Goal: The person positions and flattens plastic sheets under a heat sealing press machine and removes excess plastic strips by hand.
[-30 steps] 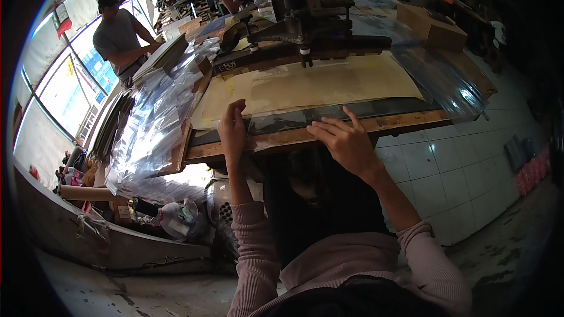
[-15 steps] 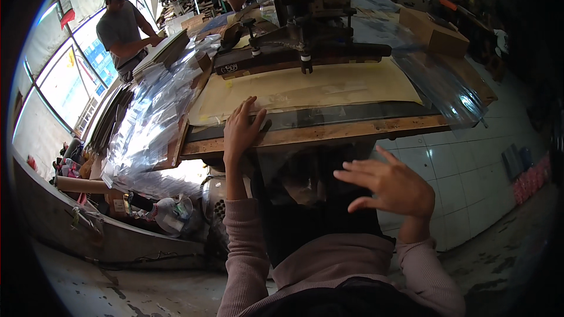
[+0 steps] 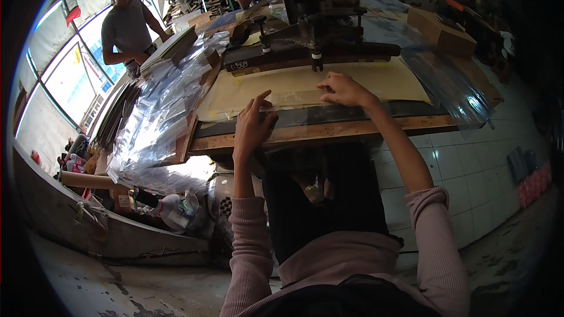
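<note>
A machine's dark horizontal bar point(image 3: 352, 54) with a central post stands over a yellowish sheet point(image 3: 390, 85) on the worktable. Thin clear plastic film point(image 3: 296, 101) seems to lie on this sheet near its front edge; its outline is hard to make out. My left hand point(image 3: 255, 126) is at the table's front edge, left of the film, with fingers apart and nothing visibly held. Over the sheet, just below the machine's post, my right hand point(image 3: 348, 90) has bent fingers, thumb and forefinger apart. Whether its fingertips touch the film cannot be told.
Shiny clear plastic sheets point(image 3: 150, 114) pile up at the left, with more plastic point(image 3: 455, 91) at the right. A cardboard box point(image 3: 440, 32) sits at the back right. A wooden strip point(image 3: 329, 131) edges the table. Another person point(image 3: 126, 29) stands at the far left beside stacked sheets.
My right hand has moved from in front of the table up and forward over the yellowish sheet. My left hand stays near the front edge. The view has shifted slightly.
</note>
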`<state>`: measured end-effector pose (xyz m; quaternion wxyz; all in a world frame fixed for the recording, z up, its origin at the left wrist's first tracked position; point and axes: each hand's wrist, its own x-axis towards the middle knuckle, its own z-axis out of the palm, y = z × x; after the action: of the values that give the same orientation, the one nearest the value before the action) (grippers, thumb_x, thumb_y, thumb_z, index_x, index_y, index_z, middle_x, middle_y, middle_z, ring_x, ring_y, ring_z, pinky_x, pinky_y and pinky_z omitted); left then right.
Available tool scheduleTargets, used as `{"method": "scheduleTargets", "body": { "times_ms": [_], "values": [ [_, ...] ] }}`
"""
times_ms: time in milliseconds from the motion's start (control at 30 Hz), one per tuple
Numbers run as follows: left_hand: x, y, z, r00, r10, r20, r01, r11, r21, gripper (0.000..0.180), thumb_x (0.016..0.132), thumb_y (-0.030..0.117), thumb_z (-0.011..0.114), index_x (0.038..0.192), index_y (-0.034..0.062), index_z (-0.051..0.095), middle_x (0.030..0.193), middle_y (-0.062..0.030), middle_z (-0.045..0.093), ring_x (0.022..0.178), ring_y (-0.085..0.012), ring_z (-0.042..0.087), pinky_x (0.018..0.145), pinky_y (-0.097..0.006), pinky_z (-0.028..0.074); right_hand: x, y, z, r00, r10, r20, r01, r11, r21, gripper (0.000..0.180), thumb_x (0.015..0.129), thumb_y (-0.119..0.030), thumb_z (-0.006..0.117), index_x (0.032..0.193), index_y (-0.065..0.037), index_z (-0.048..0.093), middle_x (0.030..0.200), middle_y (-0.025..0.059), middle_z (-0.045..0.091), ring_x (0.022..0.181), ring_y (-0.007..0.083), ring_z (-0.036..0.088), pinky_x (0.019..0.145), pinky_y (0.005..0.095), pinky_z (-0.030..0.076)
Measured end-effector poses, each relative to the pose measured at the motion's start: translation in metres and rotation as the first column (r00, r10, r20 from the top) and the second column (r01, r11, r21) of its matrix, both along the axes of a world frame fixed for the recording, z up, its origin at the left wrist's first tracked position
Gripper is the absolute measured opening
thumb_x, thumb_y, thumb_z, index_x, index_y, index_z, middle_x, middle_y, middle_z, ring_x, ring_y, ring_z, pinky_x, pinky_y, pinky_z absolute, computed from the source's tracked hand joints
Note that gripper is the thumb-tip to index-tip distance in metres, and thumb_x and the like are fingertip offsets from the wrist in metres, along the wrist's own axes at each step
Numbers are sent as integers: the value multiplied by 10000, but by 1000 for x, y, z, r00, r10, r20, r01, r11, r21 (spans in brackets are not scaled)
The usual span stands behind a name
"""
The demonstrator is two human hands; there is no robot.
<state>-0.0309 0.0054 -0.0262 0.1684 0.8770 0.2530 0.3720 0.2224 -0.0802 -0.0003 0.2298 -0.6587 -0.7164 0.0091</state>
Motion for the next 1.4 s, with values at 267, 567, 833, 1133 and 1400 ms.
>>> {"method": "scheduleTargets", "body": {
  "times_ms": [267, 567, 833, 1133, 1400],
  "values": [
    [0, 0, -2, 996, 57, -63, -53, 997, 61, 487, 790, 188, 605, 1251, 157, 451, 1183, -95, 552, 1100, -277, 507, 936, -387, 356, -10, -5, -6, 992, -27, -119, 22, 999, -44, 144, 755, -162, 606, 882, -95, 595, 928, 71, 540, 998, 216, 518, 894, 479, 349],
    [2, 3, -8, 952, 252, -176, -237, 966, 100, 410, 850, 327, 520, 1186, 94, 546, 1269, -79, 501, 1168, -279, 462, 983, -374, 341, -58, -49, -36, 940, -296, 167, 262, 944, 199, 371, 895, -355, 465, 1160, -103, 529, 1264, 76, 494, 1213, 213, 421, 1002, 535, 278],
    [2, -2, -6, 949, 275, -155, -264, 961, 86, 423, 835, 370, 536, 1150, 89, 569, 1253, -87, 512, 1156, -271, 473, 971, -375, 355, -55, -57, -37, 956, -289, 51, 275, 943, 187, 404, 915, -378, 409, 1190, -107, 528, 1280, 68, 491, 1240, 192, 397, 1043, 469, 265],
    [3, 3, -9, 959, 264, -106, -254, 962, 102, 401, 807, 338, 583, 1128, 97, 579, 1228, -91, 532, 1103, -283, 519, 928, -381, 399, -54, -57, -34, 955, -297, -5, 293, 939, 178, 363, 912, -334, 445, 1157, -85, 545, 1260, 74, 510, 1236, 223, 403, 1049, 456, 260],
    [1, 3, -10, 963, 252, -95, -241, 964, 112, 414, 801, 335, 592, 1140, 99, 565, 1219, -88, 538, 1101, -282, 519, 929, -374, 396, -55, -59, -33, 951, -308, 4, 306, 945, 116, 401, 904, -361, 450, 1206, -99, 492, 1301, 79, 469, 1257, 223, 374, 1052, 471, 249]
  ]
}}
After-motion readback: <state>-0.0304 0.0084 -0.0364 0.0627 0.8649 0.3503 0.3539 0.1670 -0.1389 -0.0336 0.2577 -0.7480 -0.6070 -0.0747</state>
